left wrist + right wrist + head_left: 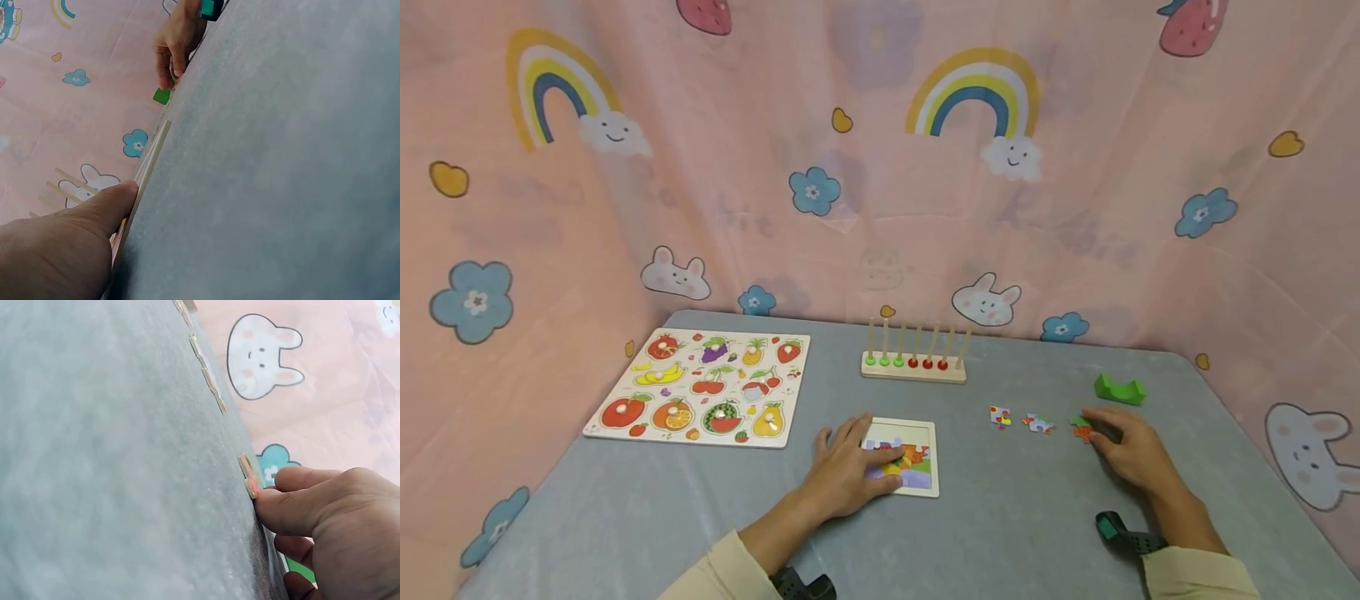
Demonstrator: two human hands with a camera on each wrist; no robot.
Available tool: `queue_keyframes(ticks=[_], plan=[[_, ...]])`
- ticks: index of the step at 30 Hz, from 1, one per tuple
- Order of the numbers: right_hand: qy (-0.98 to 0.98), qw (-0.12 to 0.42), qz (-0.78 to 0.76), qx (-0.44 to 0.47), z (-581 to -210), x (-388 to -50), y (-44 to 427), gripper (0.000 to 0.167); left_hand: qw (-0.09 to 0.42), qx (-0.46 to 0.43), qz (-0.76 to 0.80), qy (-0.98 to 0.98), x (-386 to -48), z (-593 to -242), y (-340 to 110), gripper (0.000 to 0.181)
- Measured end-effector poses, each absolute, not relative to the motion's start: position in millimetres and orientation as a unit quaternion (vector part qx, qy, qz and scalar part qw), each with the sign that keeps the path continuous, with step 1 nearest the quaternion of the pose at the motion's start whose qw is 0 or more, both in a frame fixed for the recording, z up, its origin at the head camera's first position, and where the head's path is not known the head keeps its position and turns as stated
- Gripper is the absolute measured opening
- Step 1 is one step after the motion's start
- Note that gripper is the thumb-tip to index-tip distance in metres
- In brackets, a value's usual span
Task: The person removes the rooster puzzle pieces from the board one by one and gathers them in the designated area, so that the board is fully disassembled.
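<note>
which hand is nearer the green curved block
Right hand, just short of the green curved block; the left hand is far to its left, on the jigsaw tray.

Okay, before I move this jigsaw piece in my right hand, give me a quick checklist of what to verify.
1. Left hand on the puzzle tray: ok, it rests over the left side.
2. Right hand on the orange-and-green jigsaw piece: ok, it pinches one end.
3. Firm grip: cannot tell.
4. Room in the tray: ok, the upper part shows bare backing.
5. Sliding route: probably not ok, a multicoloured jigsaw piece and a mostly pale-blue one lie between; lifting seems safer.
6. Matching spot: cannot tell, your left hand covers part of the picture.
</note>
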State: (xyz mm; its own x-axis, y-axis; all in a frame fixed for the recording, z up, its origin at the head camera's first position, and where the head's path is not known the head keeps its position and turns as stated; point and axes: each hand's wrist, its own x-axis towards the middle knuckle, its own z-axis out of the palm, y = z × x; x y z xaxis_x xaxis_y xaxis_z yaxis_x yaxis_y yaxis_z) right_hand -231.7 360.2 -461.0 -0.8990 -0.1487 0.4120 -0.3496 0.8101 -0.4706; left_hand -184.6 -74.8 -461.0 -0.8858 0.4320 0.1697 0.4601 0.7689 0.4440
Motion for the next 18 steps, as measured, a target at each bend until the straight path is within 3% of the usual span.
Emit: queue_keyframes(ticks=[6, 18], plan=[[-0.939, 0.155, 0.28, 0.124, -455, -232, 358, 0.035, 0.035, -0.235, -0.244, -0.94, -186, -461, -75, 0.045], [-0.92, 0.178, 0.305, 0.17, -422, -219, 328, 0.039, 0.037, -0.237, -0.244, -0.939, -184, -461, -74, 0.045]])
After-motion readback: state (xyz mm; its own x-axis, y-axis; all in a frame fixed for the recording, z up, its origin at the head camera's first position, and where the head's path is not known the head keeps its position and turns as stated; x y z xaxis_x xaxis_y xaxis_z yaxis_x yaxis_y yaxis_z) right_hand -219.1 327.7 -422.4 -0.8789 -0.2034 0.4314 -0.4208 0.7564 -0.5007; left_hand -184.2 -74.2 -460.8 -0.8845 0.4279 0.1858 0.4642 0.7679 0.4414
